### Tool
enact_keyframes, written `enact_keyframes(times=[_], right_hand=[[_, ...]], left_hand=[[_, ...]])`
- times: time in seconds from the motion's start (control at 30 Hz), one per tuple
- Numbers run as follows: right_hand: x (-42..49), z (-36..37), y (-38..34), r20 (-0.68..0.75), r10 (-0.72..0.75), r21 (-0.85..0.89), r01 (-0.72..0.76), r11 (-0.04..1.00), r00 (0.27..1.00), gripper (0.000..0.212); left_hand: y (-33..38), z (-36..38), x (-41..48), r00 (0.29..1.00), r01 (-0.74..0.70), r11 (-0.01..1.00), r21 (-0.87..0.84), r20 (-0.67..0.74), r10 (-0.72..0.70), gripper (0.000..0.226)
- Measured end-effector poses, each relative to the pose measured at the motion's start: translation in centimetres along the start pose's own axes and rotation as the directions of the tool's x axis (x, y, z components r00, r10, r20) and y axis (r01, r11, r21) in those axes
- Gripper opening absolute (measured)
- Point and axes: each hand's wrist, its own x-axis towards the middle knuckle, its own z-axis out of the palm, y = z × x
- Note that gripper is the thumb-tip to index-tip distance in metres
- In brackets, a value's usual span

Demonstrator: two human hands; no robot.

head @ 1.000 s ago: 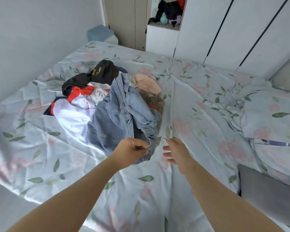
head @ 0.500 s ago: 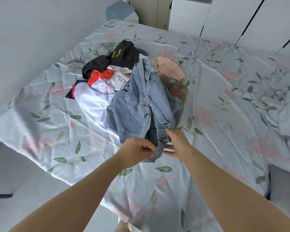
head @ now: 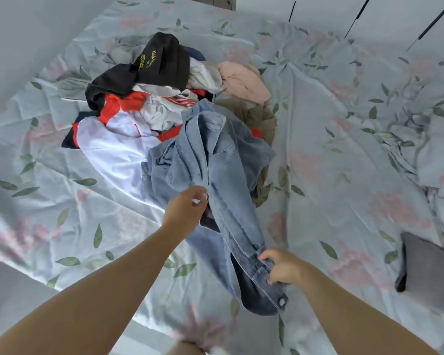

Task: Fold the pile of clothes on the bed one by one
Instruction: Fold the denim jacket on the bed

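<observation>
A light blue denim jacket (head: 223,162) stretches from the clothes pile toward me, partly lifted off the bed. My right hand (head: 282,269) grips its buttoned hem edge near the bed's front. My left hand (head: 187,210) pinches the denim higher up along the same edge. Behind the jacket lies the pile: a white and red top (head: 118,147), a black garment with yellow lettering (head: 151,65), a pink piece (head: 241,80) and an olive one (head: 259,119).
The bed carries a pale floral sheet (head: 344,175) with rumpled folds at the right. A grey cushion (head: 431,275) sits at the right edge. A wall runs along the left, and white wardrobe doors (head: 369,14) stand behind the bed.
My right hand has taken hold of the jacket's hem and pulled it toward me. The left hand slid higher up the denim. The view tilted down toward the bed.
</observation>
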Motion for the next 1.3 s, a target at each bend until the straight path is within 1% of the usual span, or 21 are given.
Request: enact_keyframes(times=[0.1, 0.17, 0.23, 0.3, 0.4, 0.47, 0.53, 0.6, 0.63, 0.67, 0.73, 0.77, 0.8, 0.83, 0.9, 0.97, 1.0, 1.07, 1.13, 1.23, 1.3], right_hand=[[0.5, 0.8, 1.0, 0.046, 0.053, -0.044, -0.051, 0.998, 0.998, 0.049], [1.6, 0.1, 0.6, -0.049, 0.071, -0.011, -0.071, 0.997, 0.996, 0.038], [3.2, -1.3, -0.5, -0.212, 0.081, 0.129, -0.055, 0.99, 0.974, 0.034], [4.7, -3.1, -2.4, -0.352, 0.078, 0.304, 0.035, 0.952, 0.933, 0.037], [6.1, -6.0, -6.2, -0.489, 0.032, 0.482, 0.239, 0.843, 0.872, 0.046], [6.9, -7.6, -8.3, -0.564, -0.029, 0.492, 0.364, 0.791, 0.825, 0.047], [7.9, -8.8, -9.9, -0.62, -0.082, 0.503, 0.475, 0.722, 0.781, 0.024], [8.8, -9.8, -11.3, -0.646, -0.069, 0.554, 0.53, 0.642, 0.76, 0.004], [9.3, -10.0, -11.8, -0.627, -0.071, 0.585, 0.529, 0.616, 0.776, 0.012], [9.7, -10.2, -12.0, -0.588, -0.07, 0.617, 0.503, 0.606, 0.806, 0.033], [10.3, -10.1, -12.6, -0.503, -0.077, 0.604, 0.414, 0.681, 0.861, 0.07], [10.6, -9.8, -12.8, -0.485, -0.097, 0.556, 0.392, 0.733, 0.869, 0.076], [10.7, -9.4, -13.1, -0.488, -0.124, 0.494, 0.39, 0.777, 0.864, 0.074], [10.6, -9.0, -13.4, -0.504, -0.161, 0.432, 0.409, 0.804, 0.849, 0.068], [10.1, -7.8, -13.7, -0.496, -0.245, 0.343, 0.447, 0.826, 0.833, 0.057], [9.3, -5.8, -13.2, -0.397, -0.31, 0.287, 0.437, 0.852, 0.864, 0.048], [8.8, -4.6, -12.6, -0.318, -0.321, 0.286, 0.413, 0.865, 0.892, 0.038], [8.0, -2.1, -11.2, -0.095, -0.28, 0.305, 0.296, 0.905, 0.955, 0.02], [7.5, -0.6, -10.0, 0.101, -0.22, 0.235, 0.192, 0.953, 0.97, 0.013], [7.1, -1.0, -9.3, 0.256, -0.194, 0.12, 0.168, 0.978, 0.947, 0.02], [7.1, -2.6, -9.3, 0.291, -0.177, 0.186, 0.126, 0.974, 0.94, 0.012]], left_hand=[[0.5, 0.1, 1.4, 0.949, -0.063, 0.998, 0.016, -0.309, 0.065, 0.031], [0.7, -0.3, 2.6, 0.846, -0.103, 0.991, 0.084, -0.517, 0.131, 0.036], [0.9, -0.9, 4.1, 0.815, -0.11, 0.989, 0.093, -0.562, 0.144, 0.052], [0.9, -1.2, 5.7, 0.896, -0.099, 0.989, 0.106, -0.422, 0.135, 0.064], [0.4, -0.7, 7.5, 0.994, -0.042, 0.973, 0.226, -0.084, 0.063, 0.067], [-0.4, -0.3, 7.7, 0.999, -0.049, 0.963, 0.267, 0.034, 0.042, 0.042], [-1.5, 0.1, 6.9, 0.987, -0.058, 0.99, 0.132, 0.157, 0.037, 0.013], [-2.8, 0.1, 6.1, 0.948, -0.068, 0.997, 0.03, 0.314, 0.055, 0.006], [-3.5, -0.2, 5.7, 0.907, -0.074, 0.997, 0.029, 0.417, 0.055, 0.011], [-3.9, -0.7, 5.4, 0.845, -0.084, 0.996, 0.043, 0.532, 0.048, 0.02], [-4.3, -2.1, 5.0, 0.705, -0.024, 0.998, 0.058, 0.709, -0.024, 0.036], [-4.2, -2.8, 5.0, 0.68, 0.066, 0.998, 0.003, 0.732, -0.047, 0.038], [-4.3, -3.3, 5.2, 0.714, 0.152, 0.984, -0.091, 0.698, -0.046, 0.04], [-4.2, -3.6, 5.5, 0.801, 0.199, 0.957, -0.209, 0.598, -0.036, 0.039], [-4.2, -3.7, 6.6, 0.974, 0.159, 0.924, -0.349, 0.209, -0.089, 0.026], [-4.1, -3.3, 8.1, 0.979, 0.116, 0.971, -0.21, -0.143, -0.148, 0.021], [-4.1, -3.1, 8.8, 0.968, 0.12, 0.989, -0.087, -0.213, -0.137, 0.028], [-4.3, -2.3, 9.9, 0.982, 0.087, 0.994, 0.072, -0.172, -0.074, 0.046], [-4.3, -1.2, 10.4, 0.997, 0.017, 0.974, 0.227, -0.073, -0.001, 0.061], [-3.9, 0.7, 11.3, 0.999, -0.018, 0.932, 0.361, 0.054, -0.001, 0.083], [-4.0, 1.7, 12.1, 0.991, 0.017, 0.919, 0.393, 0.115, -0.068, 0.085]])
